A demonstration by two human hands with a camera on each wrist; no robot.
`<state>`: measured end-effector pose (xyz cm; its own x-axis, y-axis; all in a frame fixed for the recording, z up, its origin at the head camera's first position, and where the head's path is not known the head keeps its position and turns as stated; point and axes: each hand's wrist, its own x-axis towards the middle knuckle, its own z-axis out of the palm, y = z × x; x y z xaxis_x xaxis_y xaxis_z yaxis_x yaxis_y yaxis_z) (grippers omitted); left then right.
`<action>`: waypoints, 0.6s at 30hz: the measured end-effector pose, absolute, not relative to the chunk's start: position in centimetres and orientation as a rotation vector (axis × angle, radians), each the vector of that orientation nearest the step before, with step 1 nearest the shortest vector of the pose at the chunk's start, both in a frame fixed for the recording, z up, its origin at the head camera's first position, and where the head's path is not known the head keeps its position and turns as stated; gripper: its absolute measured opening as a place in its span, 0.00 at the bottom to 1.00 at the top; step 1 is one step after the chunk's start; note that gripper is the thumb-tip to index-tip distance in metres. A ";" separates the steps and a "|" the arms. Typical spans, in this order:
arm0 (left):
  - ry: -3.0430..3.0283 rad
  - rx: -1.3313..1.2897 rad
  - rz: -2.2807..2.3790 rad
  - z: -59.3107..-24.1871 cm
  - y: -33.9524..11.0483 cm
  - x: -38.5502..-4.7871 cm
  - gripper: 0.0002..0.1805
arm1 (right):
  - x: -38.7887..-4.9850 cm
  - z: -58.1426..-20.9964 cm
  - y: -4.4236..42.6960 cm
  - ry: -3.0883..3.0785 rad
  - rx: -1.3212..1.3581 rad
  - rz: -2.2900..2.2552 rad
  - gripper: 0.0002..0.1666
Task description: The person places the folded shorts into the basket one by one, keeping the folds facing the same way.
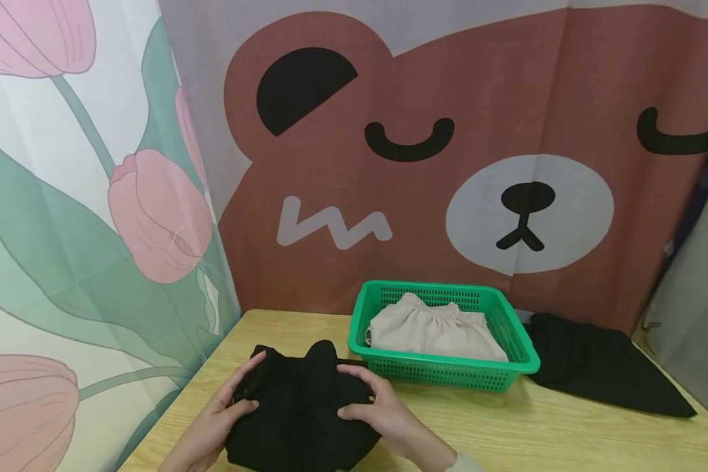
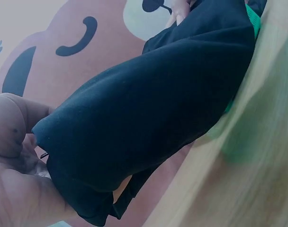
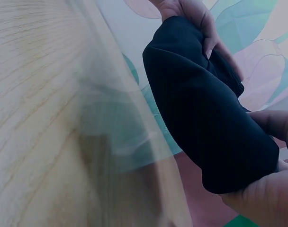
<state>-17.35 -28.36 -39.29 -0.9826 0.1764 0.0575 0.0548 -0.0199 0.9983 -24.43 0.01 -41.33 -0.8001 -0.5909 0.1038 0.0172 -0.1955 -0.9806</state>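
A folded black garment (image 1: 301,413) hangs between my two hands at the front of the table. My left hand (image 1: 215,416) grips its left side, thumb on the near face and fingers along the outer edge. On the opposite side, my right hand (image 1: 392,416) pinches the cloth between thumb and fingers. The left wrist view shows the bundle of black cloth (image 2: 148,99) raised above the wood. From the right wrist, both hands appear at opposite ends of the black cloth (image 3: 201,104). Its exact kind cannot be told.
Behind the right hand stands a green plastic basket (image 1: 448,377) with a folded beige garment (image 1: 436,331) that has a gathered waistband. Another black cloth (image 1: 602,364) lies flat to the right of the basket on the wooden table (image 1: 566,426). Printed curtains (image 1: 413,210) hang behind.
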 end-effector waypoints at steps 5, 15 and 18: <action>2.112 0.229 2.230 -38.6 -27.8 -17.3 0.41 | -24.5 -40.4 0.6 1.674 -0.686 -2.038 0.40; 2.062 0.268 2.286 -37.7 -27.1 -17.2 0.39 | -24.5 -39.0 1.9 1.727 -0.736 -2.006 0.41; 2.060 0.276 2.289 -37.6 -26.8 -17.3 0.39 | -24.6 -38.7 2.4 1.750 -0.744 -1.999 0.41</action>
<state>-17.34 -26.78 -37.57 -0.9829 0.1558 0.0986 0.0817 -0.1114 0.9904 -24.55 2.40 -38.70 -0.7877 -0.6001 0.1398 -0.0591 -0.1523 -0.9866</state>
